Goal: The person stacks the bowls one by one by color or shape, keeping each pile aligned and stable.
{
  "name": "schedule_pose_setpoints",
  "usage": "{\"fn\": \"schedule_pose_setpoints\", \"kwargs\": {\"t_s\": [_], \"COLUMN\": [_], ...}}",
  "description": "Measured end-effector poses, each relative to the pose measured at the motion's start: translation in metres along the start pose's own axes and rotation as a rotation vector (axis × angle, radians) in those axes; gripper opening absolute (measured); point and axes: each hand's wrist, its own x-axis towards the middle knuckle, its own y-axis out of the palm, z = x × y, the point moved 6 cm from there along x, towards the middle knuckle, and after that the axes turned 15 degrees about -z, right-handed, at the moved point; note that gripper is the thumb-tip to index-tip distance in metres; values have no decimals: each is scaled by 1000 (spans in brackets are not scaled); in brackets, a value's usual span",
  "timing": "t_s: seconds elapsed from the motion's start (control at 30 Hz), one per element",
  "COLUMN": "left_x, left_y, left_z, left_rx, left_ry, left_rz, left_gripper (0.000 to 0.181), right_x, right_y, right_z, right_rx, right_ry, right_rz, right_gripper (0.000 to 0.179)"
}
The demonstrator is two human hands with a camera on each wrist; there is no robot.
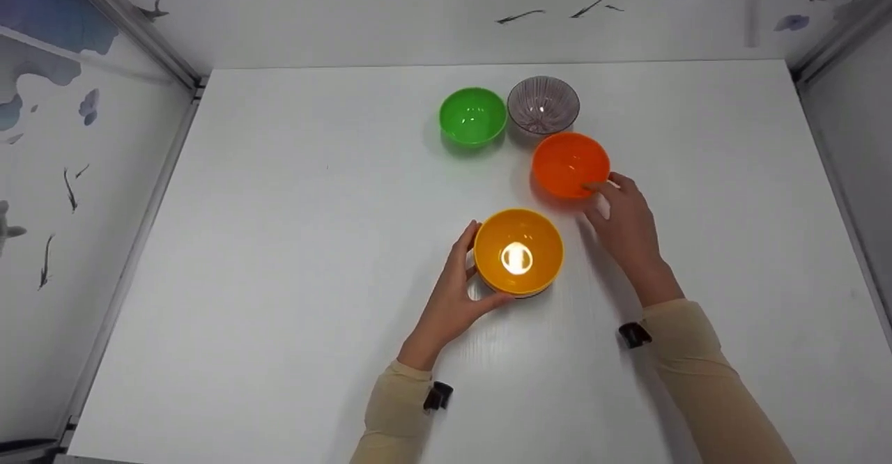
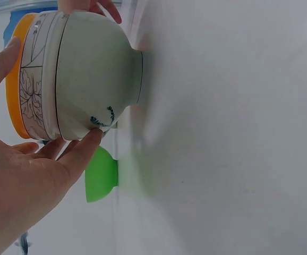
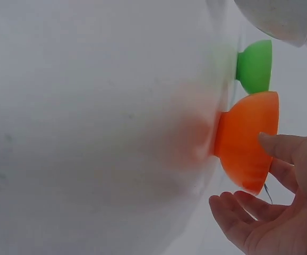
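Observation:
My left hand [image 1: 446, 311] holds a stack of nested bowls from the side, thumb near the top rim and fingers beneath the widest part. On top is a yellow bowl [image 1: 496, 241]; the left wrist view shows a leaf-patterned bowl [image 2: 32, 95] under it and a pale bowl [image 2: 90, 64] with a dark mark lowest. To the upper right of the stack, an orange bowl [image 1: 568, 157] stands upright on the table. My right hand [image 1: 627, 227] pinches its near right rim between thumb and forefinger, with the other fingers spread loosely beside it.
Behind the orange bowl stands a ribbed purplish clear bowl [image 1: 543, 102], and left of that a green bowl [image 1: 472, 116]. The white table [image 1: 279, 255] is bordered by printed panels at the back and left and a plain one at the right.

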Motion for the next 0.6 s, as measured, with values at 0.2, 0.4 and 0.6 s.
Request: {"fn": "schedule_pose_setpoints", "kwargs": {"t_s": [0.2,0.4,0.6], "left_x": [0,-1,0], "left_y": [1,0,-2], "left_z": [0,0,0], "left_rx": [-3,-4,0], "left_ry": [-5,-8,5], "left_rz": [2,0,-7], "left_gripper": [104,104,103], "right_x": [0,0,-3], "right_y": [-3,-1,0], "right_z": [1,1,-1], "right_rx": [1,13,27], "right_ry": [-2,-6,-6], "right_rz": [-46,-77,-110], "right_gripper": [34,30,28]}}
